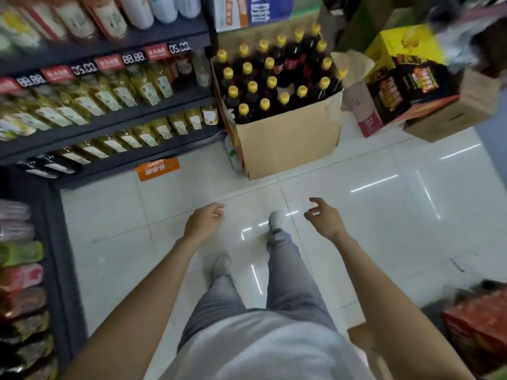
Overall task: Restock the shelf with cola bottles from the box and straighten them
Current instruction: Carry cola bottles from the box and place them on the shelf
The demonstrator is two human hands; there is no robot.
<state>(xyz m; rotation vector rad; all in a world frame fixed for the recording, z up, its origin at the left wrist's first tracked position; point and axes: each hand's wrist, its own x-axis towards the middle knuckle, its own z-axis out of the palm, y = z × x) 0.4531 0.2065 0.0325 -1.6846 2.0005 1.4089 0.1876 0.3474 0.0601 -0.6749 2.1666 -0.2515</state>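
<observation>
While I look down, the shelf (109, 127) edges the left side, its dark lip running along bare floor (384, 215); my left hand (204, 219) and right hand (323, 216) hang loosely curled, holding nothing, well short of the box (288, 144) of cola bottles (274, 78) standing ahead against the shelf end

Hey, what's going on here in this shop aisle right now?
A person stands on the tiled floor facing an open cardboard box packed with dark, yellow-capped cola bottles. Both the left hand and the right hand hang loosely in front of the body, holding nothing and well short of the box. The shelf to the left holds other bottled goods. No bottle has been picked up at this moment.
</observation>
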